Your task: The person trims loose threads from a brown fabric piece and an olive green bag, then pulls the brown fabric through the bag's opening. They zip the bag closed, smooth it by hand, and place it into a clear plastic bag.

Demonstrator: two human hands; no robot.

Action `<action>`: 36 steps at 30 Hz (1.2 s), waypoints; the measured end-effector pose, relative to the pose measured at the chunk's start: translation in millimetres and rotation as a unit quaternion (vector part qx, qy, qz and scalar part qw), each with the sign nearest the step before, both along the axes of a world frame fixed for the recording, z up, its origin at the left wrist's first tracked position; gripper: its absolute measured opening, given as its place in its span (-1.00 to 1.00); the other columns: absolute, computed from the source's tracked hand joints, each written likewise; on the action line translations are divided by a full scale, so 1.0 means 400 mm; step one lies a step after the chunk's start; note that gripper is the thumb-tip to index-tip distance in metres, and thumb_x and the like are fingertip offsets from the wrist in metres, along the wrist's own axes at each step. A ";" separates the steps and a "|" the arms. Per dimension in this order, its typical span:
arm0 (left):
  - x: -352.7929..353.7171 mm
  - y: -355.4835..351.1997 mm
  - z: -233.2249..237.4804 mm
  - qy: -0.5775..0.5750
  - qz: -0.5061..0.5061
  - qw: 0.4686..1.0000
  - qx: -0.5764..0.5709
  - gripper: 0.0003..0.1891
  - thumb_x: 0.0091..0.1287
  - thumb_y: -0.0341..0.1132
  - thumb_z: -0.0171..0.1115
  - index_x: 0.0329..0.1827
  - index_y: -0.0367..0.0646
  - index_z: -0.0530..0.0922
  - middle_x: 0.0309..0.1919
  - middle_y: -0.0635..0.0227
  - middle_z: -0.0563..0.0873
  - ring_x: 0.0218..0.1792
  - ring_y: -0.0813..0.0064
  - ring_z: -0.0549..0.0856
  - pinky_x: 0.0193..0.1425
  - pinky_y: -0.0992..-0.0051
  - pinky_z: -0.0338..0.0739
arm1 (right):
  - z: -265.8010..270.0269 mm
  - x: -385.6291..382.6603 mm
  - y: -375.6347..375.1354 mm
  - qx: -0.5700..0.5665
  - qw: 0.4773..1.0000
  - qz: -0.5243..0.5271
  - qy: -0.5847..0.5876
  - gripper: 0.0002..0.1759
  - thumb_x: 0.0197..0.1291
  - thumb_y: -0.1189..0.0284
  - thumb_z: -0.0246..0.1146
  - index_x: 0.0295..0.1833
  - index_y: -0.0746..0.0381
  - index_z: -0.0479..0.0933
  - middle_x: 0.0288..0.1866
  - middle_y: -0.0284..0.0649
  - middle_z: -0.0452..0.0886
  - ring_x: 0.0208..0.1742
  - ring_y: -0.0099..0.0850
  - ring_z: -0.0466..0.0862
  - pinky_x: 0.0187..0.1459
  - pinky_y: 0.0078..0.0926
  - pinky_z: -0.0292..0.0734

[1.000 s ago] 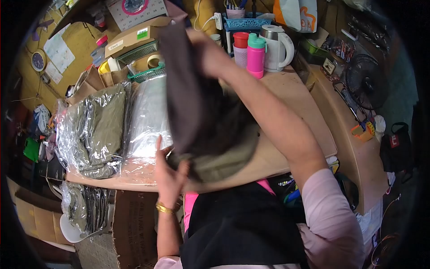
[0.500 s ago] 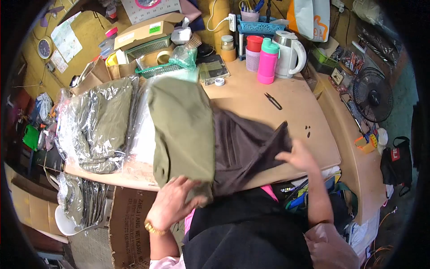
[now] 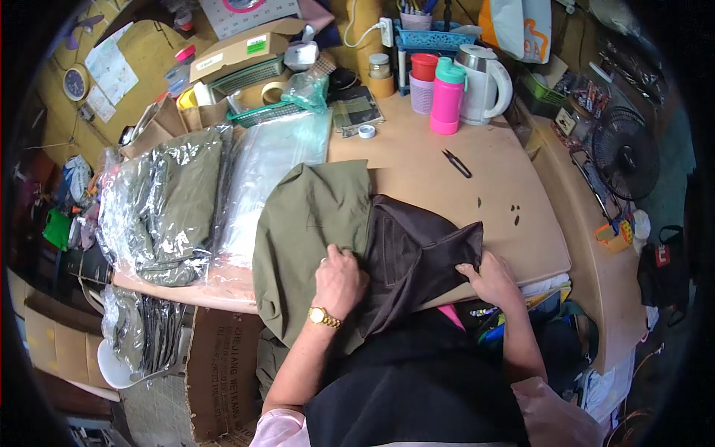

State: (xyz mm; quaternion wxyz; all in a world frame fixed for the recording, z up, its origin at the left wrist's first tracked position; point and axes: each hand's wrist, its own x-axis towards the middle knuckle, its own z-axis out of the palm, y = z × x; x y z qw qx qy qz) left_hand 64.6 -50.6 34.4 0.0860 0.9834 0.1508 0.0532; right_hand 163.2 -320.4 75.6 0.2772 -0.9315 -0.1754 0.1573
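Observation:
Olive green fabric (image 3: pixel 309 216) lies at the table's front edge, joined or laid against dark brown fabric (image 3: pixel 406 238) on its right. My left hand (image 3: pixel 340 283), with a gold watch at the wrist, rests on the olive part near the seam, its fingers curled; whether they pinch cloth is hidden. At the right end of the brown part, my right hand (image 3: pixel 488 277) pinches the fabric's corner between thumb and fingers.
Plastic-wrapped olive garments (image 3: pixel 179 208) and clear plastic bags (image 3: pixel 272 171) lie left. Black thread snips (image 3: pixel 456 164) lie beyond the fabric. A pink bottle (image 3: pixel 447 97), a kettle (image 3: pixel 480 86) and baskets stand at the back. A fan (image 3: pixel 627 153) stands right.
The olive fabric's far end has come down toward me, uncovering the clear bags. My left hand has moved up and right onto the cloth, and my right hand has closed on the brown corner.

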 end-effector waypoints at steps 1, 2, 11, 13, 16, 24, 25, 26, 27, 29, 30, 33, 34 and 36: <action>-0.005 -0.001 0.005 -0.005 -0.016 1.000 0.003 -0.73 0.16 -0.30 0.34 -0.23 -0.36 0.59 -0.15 -0.04 0.59 -0.21 0.00 0.74 -0.12 0.15 0.70 | 0.001 0.002 0.004 0.002 1.000 0.013 -0.010 -0.57 0.29 0.26 0.30 0.12 0.36 0.57 0.02 0.26 0.65 0.17 0.19 0.59 0.16 0.04 0.48; -0.006 0.003 0.005 -0.013 -0.023 1.000 -0.004 -0.75 0.17 -0.31 0.33 -0.24 -0.35 0.60 -0.18 -0.02 0.60 -0.21 0.00 0.74 -0.11 0.14 0.69 | -0.007 0.004 0.006 0.005 1.000 0.021 -0.011 -0.57 0.29 0.26 0.30 0.12 0.36 0.57 0.02 0.26 0.65 0.17 0.19 0.59 0.16 0.04 0.48; -0.005 0.127 0.010 -0.275 -0.012 0.956 -0.102 -0.72 0.27 -0.31 0.42 -0.04 -0.20 0.58 -0.18 0.06 0.63 -0.27 0.07 0.70 -0.12 0.14 0.58 | -0.043 0.030 -0.002 0.025 0.999 0.013 0.033 -0.51 0.28 0.20 0.30 0.14 0.37 0.56 0.10 0.23 0.63 0.23 0.16 0.58 0.24 -0.03 0.47; 0.032 0.193 0.016 -0.333 0.050 0.935 -0.108 -0.72 0.20 -0.33 0.48 -0.08 -0.21 0.65 -0.24 0.08 0.66 -0.27 0.13 0.71 -0.15 0.16 0.59 | -0.041 0.027 -0.005 0.026 0.999 0.018 0.027 -0.50 0.26 0.20 0.32 0.14 0.38 0.56 0.09 0.24 0.64 0.22 0.17 0.58 0.24 -0.05 0.47; 0.098 0.272 -0.086 -0.283 0.043 0.955 -0.081 -0.77 0.15 -0.32 0.51 -0.19 -0.21 0.72 -0.32 0.10 0.70 -0.29 0.12 0.72 -0.16 0.19 0.60 | -0.037 0.033 -0.010 0.026 0.999 0.002 0.030 -0.48 0.25 0.22 0.33 0.17 0.38 0.55 0.11 0.22 0.65 0.23 0.14 0.60 0.25 -0.08 0.47; 0.020 0.424 -0.093 -0.408 -0.073 0.277 -0.867 -0.84 0.52 -0.46 0.14 -0.31 -0.16 0.56 -0.37 0.51 0.50 -0.42 0.65 0.43 -0.44 0.62 0.42 | -0.165 0.090 -0.081 0.148 0.988 -0.007 0.042 -0.54 0.25 0.36 0.33 0.19 0.39 0.54 0.15 0.13 0.66 0.24 0.00 0.62 0.27 -0.18 0.46; -0.060 0.380 0.017 -0.432 -0.171 0.015 -0.885 -0.79 0.52 -0.53 0.08 -0.36 -0.17 0.52 -0.34 0.43 0.51 -0.43 0.62 0.45 -0.50 0.71 0.37 | -0.176 0.097 -0.087 0.208 0.976 0.022 0.057 -0.56 0.25 0.39 0.33 0.19 0.38 0.55 0.14 0.11 0.67 0.22 -0.04 0.64 0.26 -0.20 0.46; -0.115 0.454 -0.020 -0.434 -0.307 -0.003 -0.847 -0.75 0.46 -0.20 0.29 -0.31 -0.17 0.55 -0.41 0.41 0.51 -0.44 0.63 0.47 -0.55 0.74 0.42 | -0.174 0.098 -0.086 0.205 0.977 0.023 0.060 -0.56 0.25 0.39 0.33 0.19 0.38 0.55 0.14 0.11 0.67 0.22 -0.04 0.64 0.26 -0.20 0.46; -0.180 0.519 -0.038 -0.412 -0.437 0.041 -0.799 -0.70 0.46 -0.12 0.28 -0.32 -0.17 0.56 -0.42 0.38 0.55 -0.44 0.59 0.51 -0.49 0.64 0.55 | -0.169 0.095 -0.083 0.192 0.980 0.007 0.057 -0.58 0.25 0.42 0.32 0.17 0.39 0.56 0.11 0.08 0.69 0.18 -0.08 0.66 0.24 -0.22 0.48; -0.321 0.645 -0.092 -0.459 -0.543 0.108 -0.695 -0.59 0.43 -0.01 0.29 0.03 -0.20 0.61 -0.03 0.13 0.66 -0.06 0.31 0.68 -0.15 0.33 0.75 | -0.165 0.092 -0.081 0.175 0.983 -0.004 0.060 -0.61 0.25 0.45 0.32 0.16 0.39 0.57 0.08 0.04 0.71 0.14 -0.13 0.68 0.21 -0.23 0.50; -0.346 0.535 -0.007 -0.501 -0.494 0.080 -0.706 -0.49 0.37 -0.02 0.34 0.25 -0.13 0.52 0.22 0.08 0.52 0.19 0.21 0.55 0.02 0.14 0.70 | -0.165 0.094 -0.080 0.192 0.979 0.007 0.068 -0.62 0.25 0.46 0.31 0.15 0.39 0.57 0.05 0.02 0.72 0.10 -0.16 0.69 0.19 -0.24 0.51; -0.370 0.461 0.059 -0.475 -0.463 0.147 -0.734 -0.14 0.29 -0.14 0.42 0.63 0.07 0.18 0.57 0.12 0.23 0.52 0.15 0.32 0.29 -0.04 0.58 | -0.155 0.093 -0.069 0.206 0.975 0.020 0.078 -0.65 0.24 0.50 0.31 0.12 0.40 0.59 0.02 -0.02 0.74 0.04 -0.23 0.70 0.15 -0.27 0.53; -0.350 0.459 0.021 -0.390 -0.443 0.138 -0.795 -0.25 0.31 -0.20 0.39 0.54 0.02 0.27 0.46 0.17 0.35 0.36 0.24 0.47 0.15 0.15 0.62 | -0.146 0.093 -0.066 0.196 0.977 0.022 0.076 -0.64 0.25 0.49 0.31 0.13 0.40 0.58 0.03 -0.01 0.74 0.06 -0.20 0.70 0.16 -0.26 0.53; -0.274 0.374 0.012 -0.358 -0.180 0.399 -0.825 -0.60 0.31 -0.28 0.39 0.18 -0.05 0.49 -0.01 0.41 0.61 -0.21 0.60 0.65 -0.34 0.60 0.52 | -0.135 0.089 -0.061 0.185 0.980 0.023 0.070 -0.63 0.25 0.48 0.31 0.14 0.40 0.58 0.04 0.01 0.73 0.07 -0.17 0.70 0.17 -0.24 0.52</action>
